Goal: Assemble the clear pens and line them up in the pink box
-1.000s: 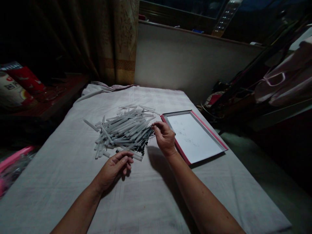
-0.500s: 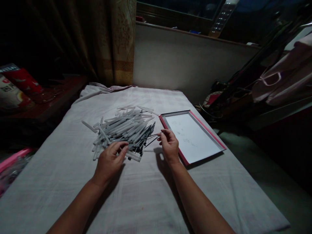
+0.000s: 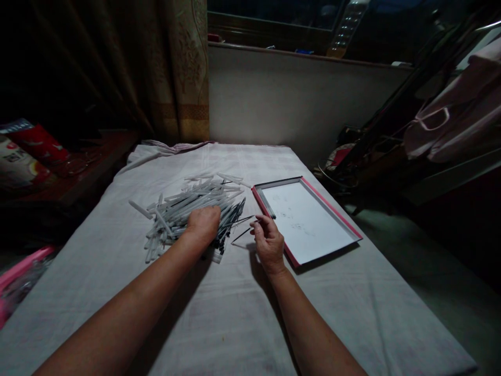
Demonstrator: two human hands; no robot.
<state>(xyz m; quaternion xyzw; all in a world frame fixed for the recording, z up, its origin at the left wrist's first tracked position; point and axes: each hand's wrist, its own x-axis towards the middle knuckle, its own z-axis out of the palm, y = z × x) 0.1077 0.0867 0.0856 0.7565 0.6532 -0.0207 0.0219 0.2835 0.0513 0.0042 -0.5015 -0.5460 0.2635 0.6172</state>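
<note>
A heap of whitish tubes like pen barrels (image 3: 183,201), many with dark ends, is spread on the cloth-covered table. My left hand (image 3: 205,222) rests over the right part of the heap, knuckles up and fingers curled down. Its fingertips are hidden, so what they grip does not show. To the right of the heap, my right hand (image 3: 269,241) is closed in a pinch around thin black sticks (image 3: 242,234) that look like pen refills and point left. Just beyond that hand lies a shallow box lid (image 3: 324,232) with pink-red edges and a white inside.
A pale cloth (image 3: 219,318) covers the table. Behind it stand a wall (image 3: 270,99) and a curtain (image 3: 188,78). A bottle (image 3: 348,28) is on the sill. Packets (image 3: 35,141) lie on a dark side table at left. Pinkish fabric (image 3: 450,109) hangs at right.
My left hand has moved forward and right, from the heap's near edge onto its top, and turned knuckles up. My right hand stays nearly in place, still pinching the sticks.
</note>
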